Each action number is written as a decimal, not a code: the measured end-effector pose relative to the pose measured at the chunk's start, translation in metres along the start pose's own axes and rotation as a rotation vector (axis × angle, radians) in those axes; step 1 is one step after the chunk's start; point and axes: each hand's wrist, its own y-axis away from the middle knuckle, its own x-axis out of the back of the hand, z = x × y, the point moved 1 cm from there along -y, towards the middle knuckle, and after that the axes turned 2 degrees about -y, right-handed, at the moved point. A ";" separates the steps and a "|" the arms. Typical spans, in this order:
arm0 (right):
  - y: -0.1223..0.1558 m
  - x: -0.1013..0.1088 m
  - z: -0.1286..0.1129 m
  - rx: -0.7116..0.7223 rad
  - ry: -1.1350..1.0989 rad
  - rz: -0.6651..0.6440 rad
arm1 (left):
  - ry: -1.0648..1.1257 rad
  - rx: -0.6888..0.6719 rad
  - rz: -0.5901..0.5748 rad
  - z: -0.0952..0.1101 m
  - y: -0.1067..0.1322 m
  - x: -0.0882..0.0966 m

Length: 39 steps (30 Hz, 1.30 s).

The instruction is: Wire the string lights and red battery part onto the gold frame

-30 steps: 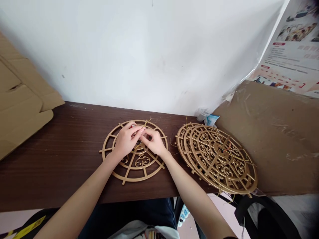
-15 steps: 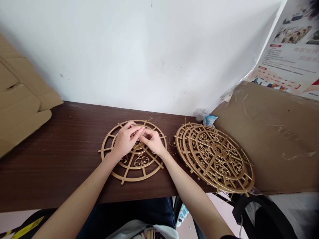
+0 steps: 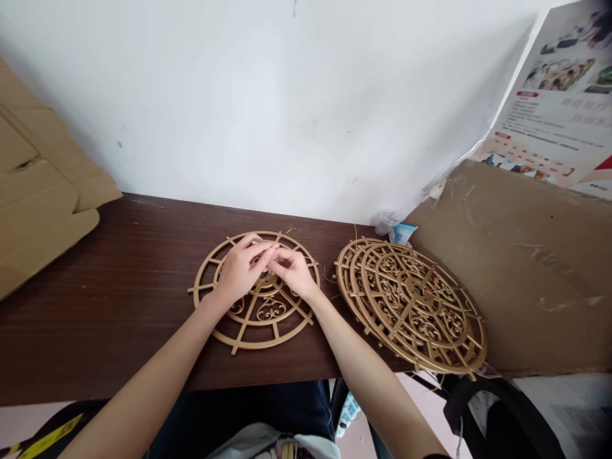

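One gold round frame [image 3: 271,280] lies flat on the brown table [image 3: 138,293], beneath both hands. Left hand [image 3: 241,271]: fingertips closed on a thin yellow wire [image 3: 285,234], its end sticking out beyond them. Right hand [image 3: 295,274]: thumb and fingers bunched against the left fingertips; whether they grip the wire cannot be told. Similar frames [image 3: 412,284] lie stacked to the right, beside a cardboard sheet [image 3: 521,274].

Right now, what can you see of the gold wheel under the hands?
The gold wheel looks like painted metal or plastic: concentric rings, radiating bars poking past the rim, curled scrollwork and a hub. It lies flat on the dark table, partly hidden by the left hand and right hand. A yellow wire crosses it; whether hands touch the wheel is unclear.
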 end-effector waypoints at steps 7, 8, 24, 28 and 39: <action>-0.001 -0.004 -0.002 -0.061 -0.202 0.001 | 0.021 -0.034 0.022 0.002 -0.002 0.002; -0.001 -0.004 -0.003 -0.068 -0.215 -0.001 | 0.030 -0.043 0.021 0.003 -0.002 0.003; 0.001 -0.003 -0.001 -0.126 -0.232 -0.020 | 0.076 -0.103 -0.008 0.001 -0.002 0.003; 0.001 -0.004 -0.002 -0.116 -0.240 -0.025 | 0.081 -0.098 -0.003 0.002 -0.002 0.002; -0.003 0.011 -0.012 -0.097 -0.422 0.207 | 0.059 0.026 -0.068 0.005 -0.002 0.001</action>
